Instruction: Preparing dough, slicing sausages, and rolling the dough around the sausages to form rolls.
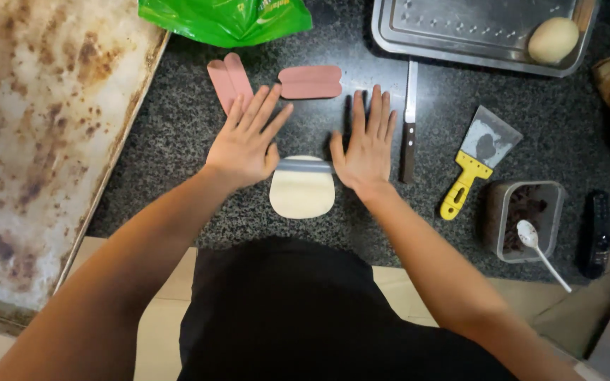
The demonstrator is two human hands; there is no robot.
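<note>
The flat oval of pale dough point(302, 192) lies on the dark speckled surface point(178, 141), just in front of the person. A grey rolling pin point(305, 166) crosses its far edge. The left hand point(245, 144) and right hand point(368, 144) are spread flat with fingers straight, palms pressing the pin's ends and gripping nothing. Uneven pressure could probably skew the pin and stretch the dough lopsided, or make it stick.

Left of the dough sits a big stained baking tray point(37, 141); beyond it a steel tray point(460, 32) holding a dough ball point(553, 39), a green bag point(227, 17) and halved pink sausages point(310, 82). Right of the dough lie a knife point(409, 123) close to the right hand, a yellow-handled scraper point(478, 159) and a filling tub point(524, 219).
</note>
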